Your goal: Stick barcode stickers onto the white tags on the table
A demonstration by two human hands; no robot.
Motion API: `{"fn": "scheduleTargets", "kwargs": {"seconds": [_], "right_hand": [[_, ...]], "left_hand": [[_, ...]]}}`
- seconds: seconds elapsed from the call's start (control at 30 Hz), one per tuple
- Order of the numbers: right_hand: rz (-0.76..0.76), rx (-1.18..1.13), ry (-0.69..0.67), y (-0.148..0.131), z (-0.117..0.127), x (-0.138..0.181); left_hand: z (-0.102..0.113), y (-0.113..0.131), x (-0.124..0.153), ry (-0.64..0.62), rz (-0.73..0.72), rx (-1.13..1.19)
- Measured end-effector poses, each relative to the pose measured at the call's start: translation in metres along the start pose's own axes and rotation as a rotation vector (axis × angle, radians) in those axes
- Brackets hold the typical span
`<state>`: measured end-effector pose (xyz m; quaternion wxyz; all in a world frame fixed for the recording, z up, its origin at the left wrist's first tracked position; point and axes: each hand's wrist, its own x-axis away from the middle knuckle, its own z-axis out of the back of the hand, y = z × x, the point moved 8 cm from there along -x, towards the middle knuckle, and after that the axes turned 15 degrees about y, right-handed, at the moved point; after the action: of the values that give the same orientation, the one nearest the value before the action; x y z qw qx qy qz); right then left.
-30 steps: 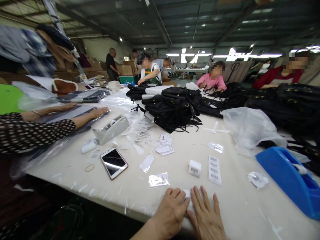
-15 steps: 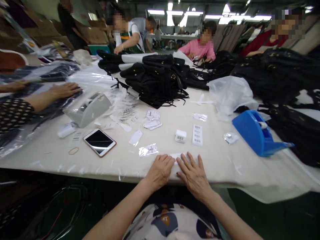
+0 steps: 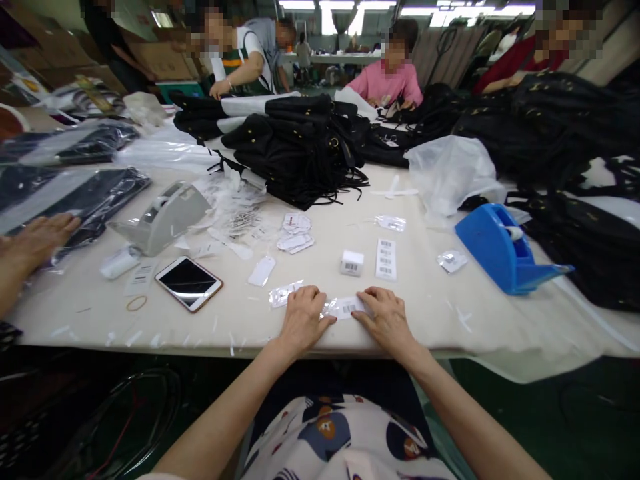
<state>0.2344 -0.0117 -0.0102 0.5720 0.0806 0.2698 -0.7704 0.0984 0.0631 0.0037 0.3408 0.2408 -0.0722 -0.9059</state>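
A white tag with a barcode sticker (image 3: 349, 309) lies near the table's front edge, between my two hands. Clear plastic shines at its left end, where my left hand (image 3: 304, 321) has its fingers and thumb closed. My right hand (image 3: 389, 321) pinches the opposite end, its fingers bent and the thumb on the near side. Just beyond the left fingers is another tag in clear plastic (image 3: 284, 294). A small roll of barcode labels (image 3: 352, 263) stands farther back, beside a strip of barcode stickers (image 3: 385, 259).
A phone (image 3: 189, 283), a grey tape dispenser (image 3: 173, 217) and loose tags (image 3: 296, 233) are to the left. At right sits a blue tape dispenser (image 3: 505, 250). Black bags (image 3: 300, 150) are piled behind. A co-worker's hand (image 3: 43, 243) rests on plastic-wrapped goods at far left.
My hands have moved apart, uncovering the barcode on the tag. My right fingers, spread flat before, are now bent at its end. The co-worker's hand has moved left and nearer; the view has shifted slightly.
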Motion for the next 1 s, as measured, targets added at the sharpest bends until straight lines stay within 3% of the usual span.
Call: {"fn": "scheduleTargets", "kwargs": {"seconds": [0.2,0.37,0.57,0.73,1.0], "right_hand": [[-0.169,-0.138,-0.038,0.008,-0.005,-0.008],[-0.310,-0.464,-0.021,0.012,-0.009,-0.007],[-0.471,-0.769,-0.044,0.018,-0.018,-0.003],[-0.639,-0.995,-0.064,0.022,-0.024,-0.003],[-0.798,-1.145,-0.119,0.015,-0.021,0.000]], "left_hand": [[-0.009,-0.001,-0.011,-0.118,0.041,-0.007],[-0.014,-0.005,-0.019,-0.186,0.144,0.078],[-0.024,-0.014,-0.017,-0.356,0.408,0.431],[-0.031,-0.010,-0.014,-0.448,0.547,0.795],[-0.033,-0.004,-0.013,-0.483,0.649,0.848]]}}
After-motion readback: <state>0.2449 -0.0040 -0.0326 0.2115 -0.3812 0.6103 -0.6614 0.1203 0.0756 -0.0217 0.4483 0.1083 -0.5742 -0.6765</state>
